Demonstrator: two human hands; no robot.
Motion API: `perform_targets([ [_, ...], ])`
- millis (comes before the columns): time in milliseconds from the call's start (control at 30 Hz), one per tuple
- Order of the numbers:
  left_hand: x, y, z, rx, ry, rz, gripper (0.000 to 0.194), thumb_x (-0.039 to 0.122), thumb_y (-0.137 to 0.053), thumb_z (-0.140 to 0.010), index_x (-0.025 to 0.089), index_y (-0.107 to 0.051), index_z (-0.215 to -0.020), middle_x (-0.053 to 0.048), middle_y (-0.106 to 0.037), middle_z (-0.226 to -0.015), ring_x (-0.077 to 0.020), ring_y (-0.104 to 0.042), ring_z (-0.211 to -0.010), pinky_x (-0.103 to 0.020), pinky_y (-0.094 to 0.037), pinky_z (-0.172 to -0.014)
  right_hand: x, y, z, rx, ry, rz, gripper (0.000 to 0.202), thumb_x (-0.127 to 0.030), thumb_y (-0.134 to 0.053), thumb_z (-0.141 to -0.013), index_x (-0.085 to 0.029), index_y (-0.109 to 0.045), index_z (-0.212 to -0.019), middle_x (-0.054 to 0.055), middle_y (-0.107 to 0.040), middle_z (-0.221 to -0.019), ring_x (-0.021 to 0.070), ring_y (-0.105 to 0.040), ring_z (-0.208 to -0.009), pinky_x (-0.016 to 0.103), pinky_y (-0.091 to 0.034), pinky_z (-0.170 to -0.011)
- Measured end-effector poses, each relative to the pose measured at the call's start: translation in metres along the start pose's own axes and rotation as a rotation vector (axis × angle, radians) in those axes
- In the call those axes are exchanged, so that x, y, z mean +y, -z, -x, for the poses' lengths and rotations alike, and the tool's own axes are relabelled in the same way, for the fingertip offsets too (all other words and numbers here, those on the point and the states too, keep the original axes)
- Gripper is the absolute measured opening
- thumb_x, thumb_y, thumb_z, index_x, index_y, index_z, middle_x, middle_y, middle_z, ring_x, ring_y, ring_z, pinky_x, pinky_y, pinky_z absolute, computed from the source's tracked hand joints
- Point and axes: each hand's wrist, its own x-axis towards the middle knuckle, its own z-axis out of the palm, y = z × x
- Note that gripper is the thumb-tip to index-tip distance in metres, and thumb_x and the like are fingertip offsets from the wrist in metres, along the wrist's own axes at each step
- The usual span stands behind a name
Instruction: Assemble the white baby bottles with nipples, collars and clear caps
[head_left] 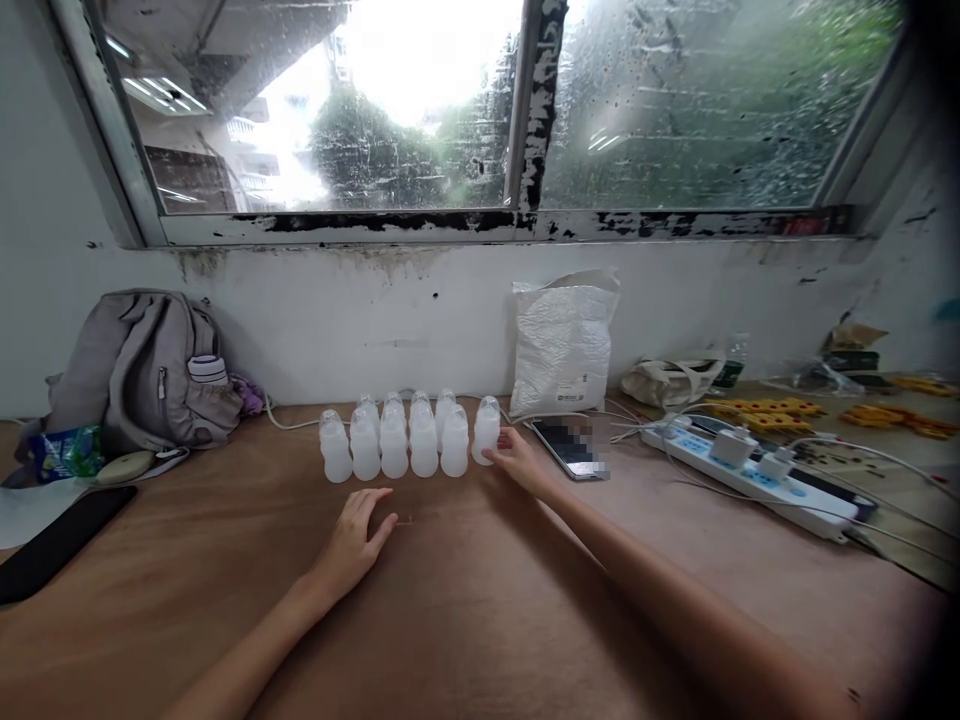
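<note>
Several small frosted-white bottles with clear domed caps stand upright in two rows on the table; one front bottle [394, 450] is near the middle of the group. A separate bottle [486, 425] is slightly apart on the right end. My right hand [517, 460] reaches around the right side of that bottle, fingers behind and thumb low in front, closed on it. In front of the rows, my left hand [360, 532] rests low over the table with thumb and fingers apart, and nothing is in it.
Behind to the right, a silver padded bag [564, 345] leans on the wall beside a phone [570, 447]. Farther right lie a white power strip [757, 485] with cables and yellow parts [772, 410]. On the left are a grey backpack [150, 370] and a black flat case [64, 540].
</note>
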Motion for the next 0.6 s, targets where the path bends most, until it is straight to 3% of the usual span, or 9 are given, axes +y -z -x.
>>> perform_targets([
  [300, -0.001, -0.001, 0.004, -0.019, -0.056, -0.027, 0.029, 0.031, -0.04, -0.087, 0.021, -0.047, -0.113, -0.008, -0.053, -0.111, -0.0228, -0.045, -0.11, -0.042, -0.039, -0.094, 0.002, -0.022, -0.029, -0.045, 0.086, 0.198, 0.034, -0.025, -0.051, -0.079, -0.015, -0.049, -0.111, 0.01, -0.058, -0.112, 0.0187, -0.054, -0.103, 0.032, -0.042, -0.085],
  [500, 0.004, 0.002, 0.004, -0.029, -0.06, -0.05, 0.029, 0.031, -0.037, -0.088, 0.022, -0.047, -0.114, -0.007, -0.054, -0.112, -0.0223, -0.044, -0.112, -0.04, -0.039, -0.095, 0.017, -0.003, -0.008, 0.056, 0.107, 0.452, 0.042, -0.033, -0.046, -0.083, -0.014, -0.045, -0.12, 0.016, -0.042, -0.129, 0.0289, -0.033, -0.121, 0.047, -0.019, -0.099],
  [600, 0.006, 0.003, 0.004, -0.036, -0.084, -0.069, 0.029, 0.031, -0.037, -0.088, 0.022, -0.048, -0.113, -0.007, -0.054, -0.112, -0.023, -0.045, -0.112, -0.041, -0.039, -0.094, 0.027, 0.012, 0.002, 0.101, 0.105, 0.68, 0.042, -0.036, -0.042, -0.084, -0.014, -0.045, -0.12, 0.016, -0.038, -0.132, 0.0302, -0.027, -0.123, 0.05, -0.017, -0.098],
])
